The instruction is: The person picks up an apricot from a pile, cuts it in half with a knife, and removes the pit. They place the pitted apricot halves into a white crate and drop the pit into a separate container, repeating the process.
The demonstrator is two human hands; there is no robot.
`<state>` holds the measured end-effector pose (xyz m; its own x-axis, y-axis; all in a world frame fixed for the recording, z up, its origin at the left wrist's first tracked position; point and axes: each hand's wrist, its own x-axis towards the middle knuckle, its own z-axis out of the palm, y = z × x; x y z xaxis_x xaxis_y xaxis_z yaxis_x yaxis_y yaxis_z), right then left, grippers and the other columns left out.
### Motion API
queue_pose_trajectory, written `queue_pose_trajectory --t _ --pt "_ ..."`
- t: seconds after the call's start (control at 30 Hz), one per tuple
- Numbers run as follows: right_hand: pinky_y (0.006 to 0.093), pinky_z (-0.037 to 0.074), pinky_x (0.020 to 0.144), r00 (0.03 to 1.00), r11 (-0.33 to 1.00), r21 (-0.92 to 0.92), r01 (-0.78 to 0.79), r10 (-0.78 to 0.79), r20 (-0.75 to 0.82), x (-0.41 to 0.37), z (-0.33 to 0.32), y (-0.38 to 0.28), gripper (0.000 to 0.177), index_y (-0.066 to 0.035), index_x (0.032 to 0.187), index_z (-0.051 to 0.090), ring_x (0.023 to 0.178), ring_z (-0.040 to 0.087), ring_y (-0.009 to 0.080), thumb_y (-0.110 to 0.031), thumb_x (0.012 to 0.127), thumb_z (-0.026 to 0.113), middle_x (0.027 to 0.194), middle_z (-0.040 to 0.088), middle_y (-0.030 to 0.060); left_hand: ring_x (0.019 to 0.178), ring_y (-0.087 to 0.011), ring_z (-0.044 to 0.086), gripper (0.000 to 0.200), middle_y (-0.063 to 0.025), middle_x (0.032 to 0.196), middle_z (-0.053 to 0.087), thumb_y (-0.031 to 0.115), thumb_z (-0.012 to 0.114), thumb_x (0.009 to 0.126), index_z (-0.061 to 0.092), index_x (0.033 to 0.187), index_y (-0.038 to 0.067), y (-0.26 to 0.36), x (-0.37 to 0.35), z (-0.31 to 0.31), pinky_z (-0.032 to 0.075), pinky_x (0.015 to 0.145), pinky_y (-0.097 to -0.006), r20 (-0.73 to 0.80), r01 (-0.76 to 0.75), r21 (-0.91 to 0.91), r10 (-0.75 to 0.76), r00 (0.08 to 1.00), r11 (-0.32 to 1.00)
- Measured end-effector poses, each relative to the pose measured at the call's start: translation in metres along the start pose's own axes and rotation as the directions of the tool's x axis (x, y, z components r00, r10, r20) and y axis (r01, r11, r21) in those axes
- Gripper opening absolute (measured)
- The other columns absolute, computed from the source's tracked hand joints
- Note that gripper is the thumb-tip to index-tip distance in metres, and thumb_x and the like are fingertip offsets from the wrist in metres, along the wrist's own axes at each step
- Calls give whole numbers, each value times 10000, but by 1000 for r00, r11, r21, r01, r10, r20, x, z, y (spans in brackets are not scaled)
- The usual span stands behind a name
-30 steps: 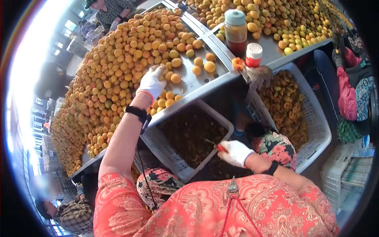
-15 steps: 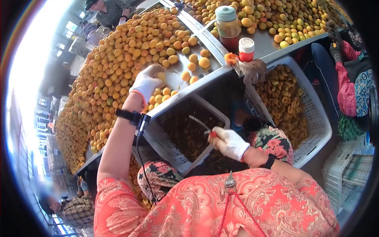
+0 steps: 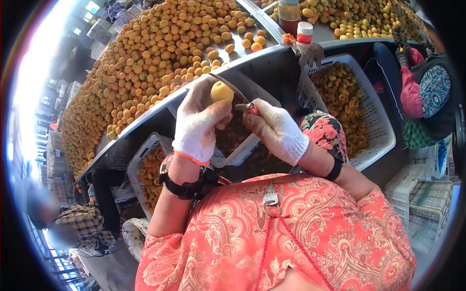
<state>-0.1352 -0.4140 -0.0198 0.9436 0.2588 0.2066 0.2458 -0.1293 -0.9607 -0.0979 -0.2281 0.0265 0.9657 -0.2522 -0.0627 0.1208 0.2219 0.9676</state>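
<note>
A yellow apricot (image 3: 222, 92) sits between the fingers and thumb of my left hand (image 3: 198, 119), which wears a stained white glove. My right hand (image 3: 277, 128), gloved too, grips a curved knife (image 3: 229, 83) by its red handle. The blade passes right along the top of the apricot. Both hands are above a pale crate (image 3: 242, 154) whose contents look dark. Beyond them, whole apricots (image 3: 160, 53) lie heaped on a metal table (image 3: 247, 57).
Crates of cut apricot pieces stand at right (image 3: 381, 127) and left (image 3: 145, 175). A red jar (image 3: 304, 33) and a bottle (image 3: 289, 17) stand on the table. Other people sit at right (image 3: 427, 97) and lower left (image 3: 82, 225). Stacked crates (image 3: 420, 203) are at lower right.
My left hand has come back from the apricot heap with an apricot in it, down over the crate. My right hand has raised the knife to the fruit. The view has shifted.
</note>
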Motion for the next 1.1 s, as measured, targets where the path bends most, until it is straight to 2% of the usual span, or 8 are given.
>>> queue_pose_trajectory --t 0.17,0.33,0.57,0.7,0.77,0.9,0.97,1.1 --pt "393 458 594 998 992 -117 56 -56 1 -6 14 -14 193 -12 968 518 658 633 323 -194 999 576 708 601 182 724 -60 532 511 -12 964 595 2 683 784 562 1281 7 7 -16 -3 413 607 -184 -65 -125 80 131 989 989" --pt "397 469 600 1000 992 -124 -3 4 8 -7 22 -27 203 -14 975 520 682 643 356 -207 1002 574 719 616 181 778 -124 614 498 -75 1014 624 -14 696 808 549 1283 -21 6 -26 -19 488 623 -224 0 -101 -194 103 995 976" --pt "425 489 591 993 957 -269 113 -115 7 -8 29 -28 193 -30 995 517 707 665 377 -217 1003 564 704 638 168 820 -155 664 459 -100 1008 649 9 680 841 529 1270 -49 11 -30 -16 539 659 -250 -20 -152 -160 150 988 975" --pt "458 492 585 993 959 -264 98 -112 -36 -9 33 -27 183 -37 997 512 718 665 397 -214 1001 557 700 644 174 783 -155 668 418 -105 981 653 12 663 853 533 1245 -52 11 -31 -12 539 657 -259 -63 -178 -74 173 983 981" --pt "475 494 583 984 909 -397 127 -164 -62 -9 34 -24 179 -40 988 504 715 658 413 -212 998 554 704 650 177 772 -154 668 410 -106 977 653 9 660 855 535 1240 -50 8 -30 -10 539 658 -260 -72 -185 -82 179 981 979" --pt "431 479 611 993 932 -360 40 -75 -85 -9 34 -28 161 -22 994 515 771 626 450 -169 986 581 759 601 217 771 -144 654 399 -99 972 649 2 662 853 543 1232 -38 4 -26 0 533 663 -254 -143 -225 -113 208 968 968" --pt "464 476 594 980 901 -426 79 -149 -133 -8 36 -24 165 -20 1003 507 780 631 466 -165 981 581 773 616 234 767 -139 643 403 -97 969 648 2 664 852 545 1236 -34 2 -24 2 529 670 -251 -164 -234 -140 210 964 962" --pt "493 480 589 980 894 -447 36 -119 -159 -5 38 -18 172 -22 1005 505 784 634 472 -168 971 588 781 630 244 835 -141 612 428 -85 1049 633 102 669 902 528 1288 -17 -10 -13 6 483 737 -252 -139 -276 -178 253 957 945"
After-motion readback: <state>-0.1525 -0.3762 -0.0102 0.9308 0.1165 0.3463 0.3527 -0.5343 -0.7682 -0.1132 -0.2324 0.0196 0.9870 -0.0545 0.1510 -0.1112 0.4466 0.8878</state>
